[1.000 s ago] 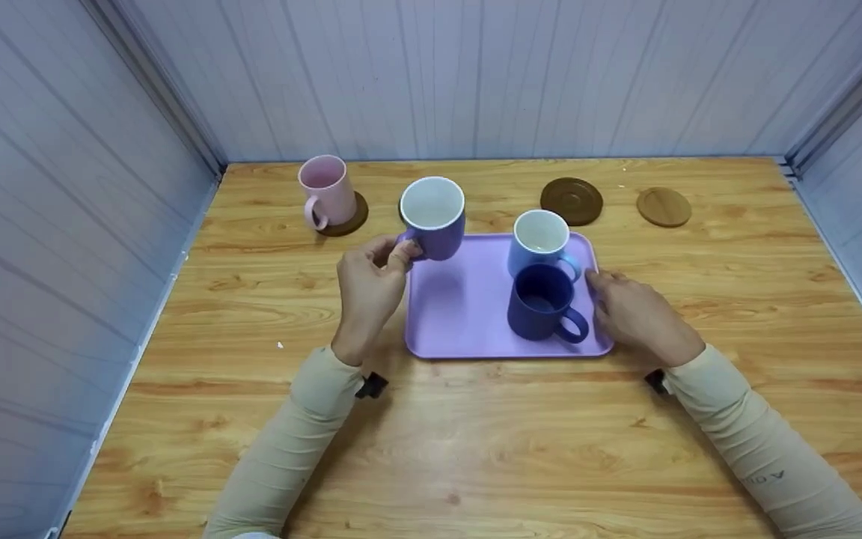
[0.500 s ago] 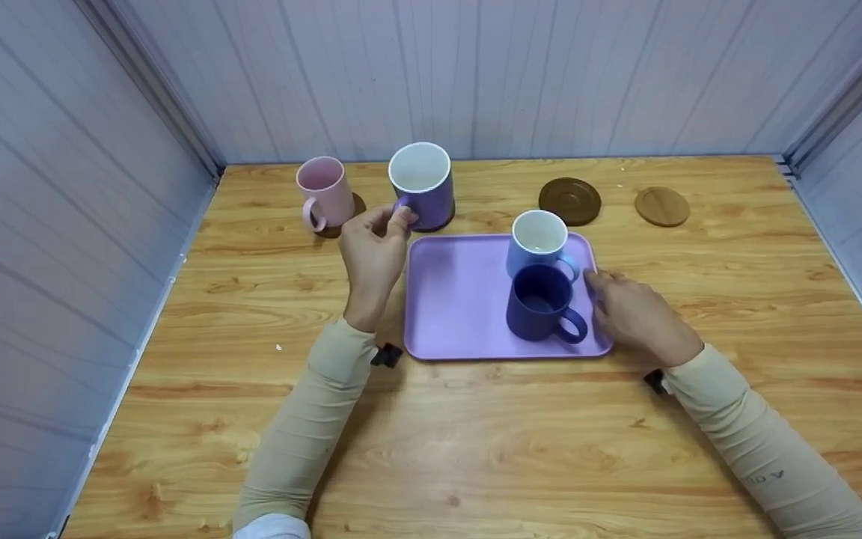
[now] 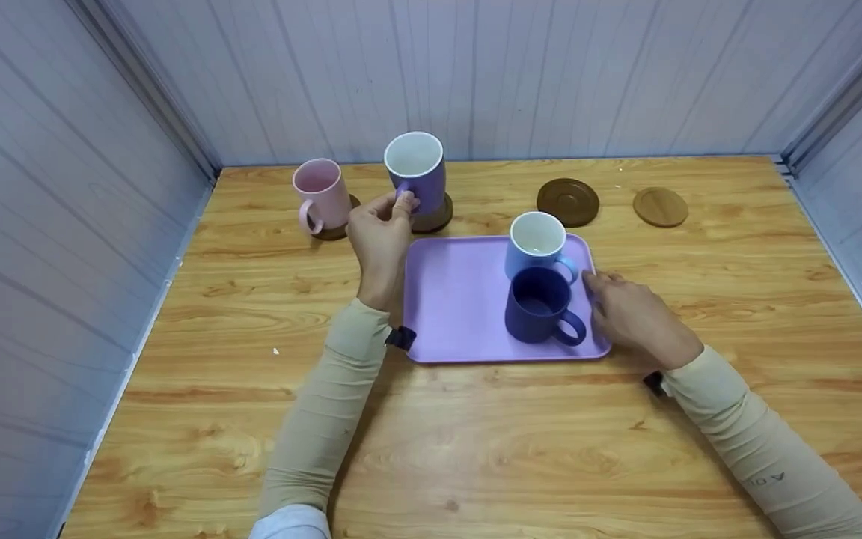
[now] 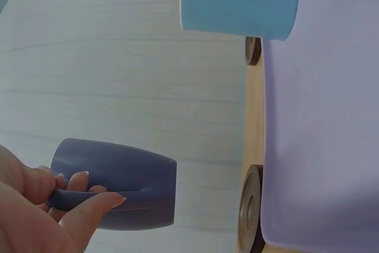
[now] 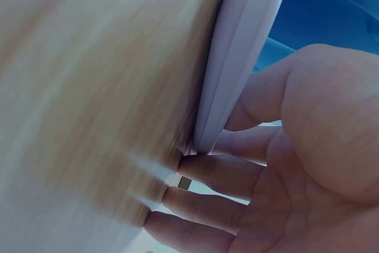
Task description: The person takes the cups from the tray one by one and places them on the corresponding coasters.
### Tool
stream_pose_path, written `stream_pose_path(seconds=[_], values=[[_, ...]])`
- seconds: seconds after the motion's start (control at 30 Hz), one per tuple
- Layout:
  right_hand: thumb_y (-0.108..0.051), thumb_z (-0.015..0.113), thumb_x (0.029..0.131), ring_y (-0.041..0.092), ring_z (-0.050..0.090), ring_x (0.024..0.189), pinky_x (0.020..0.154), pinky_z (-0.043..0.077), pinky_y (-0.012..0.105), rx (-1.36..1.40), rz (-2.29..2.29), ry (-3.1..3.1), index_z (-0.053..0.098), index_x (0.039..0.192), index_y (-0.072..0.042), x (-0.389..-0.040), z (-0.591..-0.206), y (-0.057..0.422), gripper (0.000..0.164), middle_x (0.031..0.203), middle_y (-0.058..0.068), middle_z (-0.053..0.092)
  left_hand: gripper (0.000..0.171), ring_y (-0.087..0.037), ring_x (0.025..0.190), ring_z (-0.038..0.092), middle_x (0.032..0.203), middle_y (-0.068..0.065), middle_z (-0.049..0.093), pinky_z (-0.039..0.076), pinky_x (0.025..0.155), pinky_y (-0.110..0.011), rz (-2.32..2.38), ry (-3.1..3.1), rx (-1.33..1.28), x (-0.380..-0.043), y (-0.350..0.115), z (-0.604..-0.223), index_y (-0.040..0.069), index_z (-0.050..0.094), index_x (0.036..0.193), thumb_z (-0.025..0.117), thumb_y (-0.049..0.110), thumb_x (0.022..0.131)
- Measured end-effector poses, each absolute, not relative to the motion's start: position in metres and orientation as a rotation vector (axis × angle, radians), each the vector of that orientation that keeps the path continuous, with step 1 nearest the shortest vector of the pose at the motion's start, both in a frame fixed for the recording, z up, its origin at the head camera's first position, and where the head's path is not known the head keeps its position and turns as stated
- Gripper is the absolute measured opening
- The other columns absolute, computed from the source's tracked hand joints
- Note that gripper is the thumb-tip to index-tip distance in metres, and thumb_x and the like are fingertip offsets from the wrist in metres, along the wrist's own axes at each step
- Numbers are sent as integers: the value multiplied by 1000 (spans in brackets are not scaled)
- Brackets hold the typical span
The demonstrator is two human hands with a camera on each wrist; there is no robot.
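My left hand (image 3: pixel 384 238) pinches the handle of a purple mug (image 3: pixel 425 189) with a white inside. The left wrist view shows this mug (image 4: pixel 127 167) raised clear of a dark brown coaster (image 4: pixel 251 208), its handle between thumb and fingers. At the right end of a lilac tray (image 3: pixel 450 307), my right hand (image 3: pixel 637 318) holds the rim. Its thumb reaches over the tray edge (image 5: pixel 228 69) in the right wrist view, and the other fingertips come down along the outer side onto the table. A light blue mug (image 3: pixel 528 258) and a navy mug (image 3: pixel 532 318) stand on the tray.
A pink mug (image 3: pixel 330 198) stands on a brown coaster (image 3: pixel 334 232) at the back left. Behind the tray to the right lie a dark brown coaster (image 3: pixel 568 202) and a lighter wooden one (image 3: pixel 661 206). Panel walls (image 3: pixel 521 75) enclose the table's back and sides.
My left hand has carried the purple mug from above the tray to the back left, over the coaster beside the pink mug. My right hand has stayed at the tray rim.
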State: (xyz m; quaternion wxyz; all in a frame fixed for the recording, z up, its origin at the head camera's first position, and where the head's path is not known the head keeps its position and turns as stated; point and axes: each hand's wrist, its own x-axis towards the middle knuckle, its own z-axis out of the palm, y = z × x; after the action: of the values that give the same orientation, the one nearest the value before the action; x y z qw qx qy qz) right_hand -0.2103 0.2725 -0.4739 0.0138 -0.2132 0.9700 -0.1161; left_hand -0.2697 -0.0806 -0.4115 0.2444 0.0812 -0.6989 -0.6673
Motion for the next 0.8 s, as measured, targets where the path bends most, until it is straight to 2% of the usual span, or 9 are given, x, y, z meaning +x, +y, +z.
stream_pose_path(seconds=[0.4,0.63,0.8], values=[[-9,52,98,54,49,135,103,44,68,-600,-331,2985,47,149,8,-211,-473,273,54,147,33,52,10,-12,79,72,85,-5,79,54,67,-23,-1719,-1993,288,-292,-77,-425,6,84,91,78,14,93],[-10,51,100,52,53,131,100,46,69,-608,-341,2988,48,149,8,-211,-474,272,52,144,33,54,11,-13,87,72,87,-5,80,56,74,-24,-1725,-2024,341,-300,-78,-436,6,84,94,78,15,93],[-10,52,98,51,56,129,95,49,68,-626,-350,3015,51,147,7,-211,-475,273,52,142,31,57,13,-16,79,71,85,-7,79,54,68,-23,-1782,-2028,375,-306,-79,-443,5,84,94,77,16,94]])
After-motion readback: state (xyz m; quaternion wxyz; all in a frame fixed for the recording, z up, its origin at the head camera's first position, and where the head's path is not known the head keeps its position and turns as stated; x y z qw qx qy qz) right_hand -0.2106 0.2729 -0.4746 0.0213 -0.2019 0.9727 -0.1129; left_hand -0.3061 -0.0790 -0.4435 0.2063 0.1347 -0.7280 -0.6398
